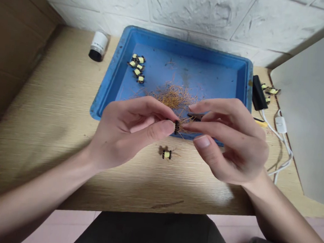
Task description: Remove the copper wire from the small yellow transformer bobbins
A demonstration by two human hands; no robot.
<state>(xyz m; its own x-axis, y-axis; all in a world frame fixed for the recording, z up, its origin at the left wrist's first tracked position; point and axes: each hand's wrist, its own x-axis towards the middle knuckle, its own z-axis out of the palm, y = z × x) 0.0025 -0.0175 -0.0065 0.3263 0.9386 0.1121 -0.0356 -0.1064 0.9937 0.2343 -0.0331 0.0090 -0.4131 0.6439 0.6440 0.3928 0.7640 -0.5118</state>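
My left hand (130,128) pinches a small black wound coil part (176,127) between thumb and fingers, just above the front rim of the blue tray (108,83). My right hand (228,138) is closed beside it, its fingertips on the thin copper wires sticking out of that part, and a dark tool (195,116) shows under its fingers. Another small coil part with yellow tape (166,154) lies on the wooden table (52,108) right below my hands.
Inside the tray lie several yellow-taped coil parts (137,67) at the back left and a heap of cut copper wire scraps (174,96). A white cylinder (98,46) lies left of the tray. A black block (258,93), more coils (270,90) and a white cable (280,126) sit at the right.
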